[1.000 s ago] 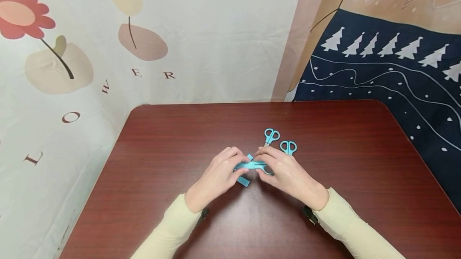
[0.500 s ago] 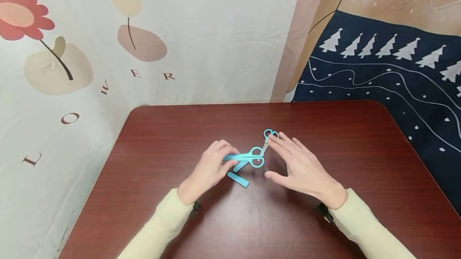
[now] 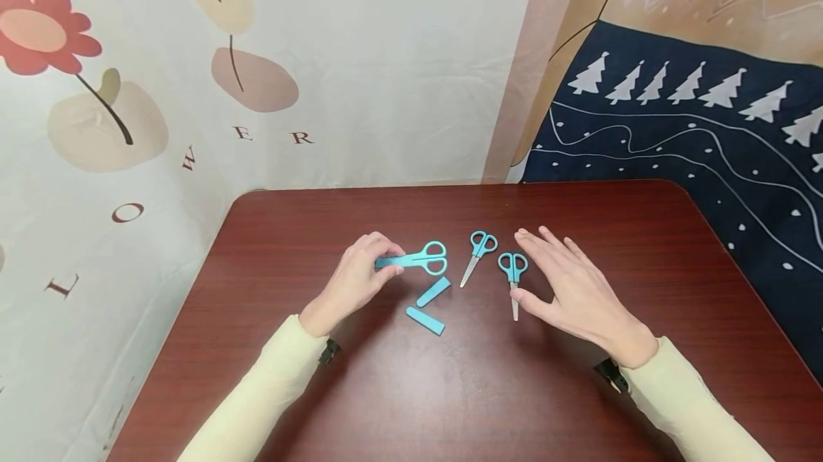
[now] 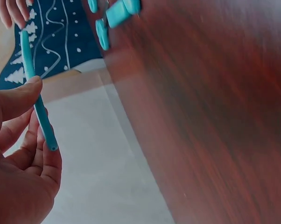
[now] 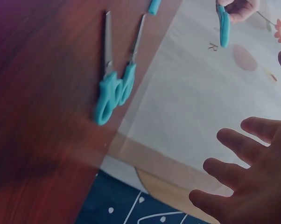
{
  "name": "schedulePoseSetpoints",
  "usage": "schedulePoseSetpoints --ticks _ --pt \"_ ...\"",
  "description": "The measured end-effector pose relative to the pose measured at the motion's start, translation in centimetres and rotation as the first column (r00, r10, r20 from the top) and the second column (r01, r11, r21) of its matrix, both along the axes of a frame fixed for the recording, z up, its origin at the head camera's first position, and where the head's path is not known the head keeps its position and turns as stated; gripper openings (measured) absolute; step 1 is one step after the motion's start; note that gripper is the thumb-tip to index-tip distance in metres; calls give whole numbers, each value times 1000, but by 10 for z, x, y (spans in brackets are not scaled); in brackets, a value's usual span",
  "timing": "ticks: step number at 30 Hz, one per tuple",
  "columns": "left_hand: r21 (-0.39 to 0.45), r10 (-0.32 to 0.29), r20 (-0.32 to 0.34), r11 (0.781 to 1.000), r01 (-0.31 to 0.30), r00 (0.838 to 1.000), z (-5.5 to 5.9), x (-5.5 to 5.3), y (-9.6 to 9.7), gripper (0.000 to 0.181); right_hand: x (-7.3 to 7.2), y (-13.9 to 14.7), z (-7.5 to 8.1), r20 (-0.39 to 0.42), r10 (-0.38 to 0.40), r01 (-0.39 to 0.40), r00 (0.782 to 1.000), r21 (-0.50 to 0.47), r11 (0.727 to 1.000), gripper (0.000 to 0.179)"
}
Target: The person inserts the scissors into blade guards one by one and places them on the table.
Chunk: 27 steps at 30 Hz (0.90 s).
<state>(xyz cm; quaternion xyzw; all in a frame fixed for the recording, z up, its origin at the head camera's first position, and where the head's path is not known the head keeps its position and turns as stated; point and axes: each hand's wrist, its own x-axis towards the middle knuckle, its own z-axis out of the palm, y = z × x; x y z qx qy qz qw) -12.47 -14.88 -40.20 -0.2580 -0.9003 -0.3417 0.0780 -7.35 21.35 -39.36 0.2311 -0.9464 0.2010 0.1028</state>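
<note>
Presently, the left hand point(image 3: 353, 273) holds the sheathed scissors point(image 3: 414, 260) above the worktop point(image 3: 489, 390), its grip clamped on the covered blade between thumb and fingers, both handle rings pointing right. The right hand point(image 3: 579, 298) has its grip apart, fingers and thumb spread, raised beside the nearer bare scissors point(image 3: 513, 275) — in the head view the thumb tip overlaps their blade, while the right wrist view shows a gap. The farther bare scissors point(image 3: 476, 252) lie just to the left of that pair, rings away from the person, blade slanting nearer and leftward. Two turquoise covers, the upper cover point(image 3: 434, 292) and the lower cover point(image 3: 425, 320), lie loose between the hands, angled to each other. Behind the worktop are a white flower-printed cloth point(image 3: 386, 91) and a navy tree-printed section point(image 3: 643, 126).
</note>
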Motion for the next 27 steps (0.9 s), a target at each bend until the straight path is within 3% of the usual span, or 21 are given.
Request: schedulePoseSetpoints --ticks 5,15,27 --pt "9 12 66 1000 -13 998 -3 -18 -8 18 0 9 -5 13 -21 21 1000 15 1000 84" --pt "-60 36 165 998 -26 986 -21 -46 -17 13 2 17 -9 7 -29 28 1000 38 999 83" --pt "-65 27 339 998 -5 940 -34 -69 -10 11 2 21 -10 12 -45 45 999 47 998 81"
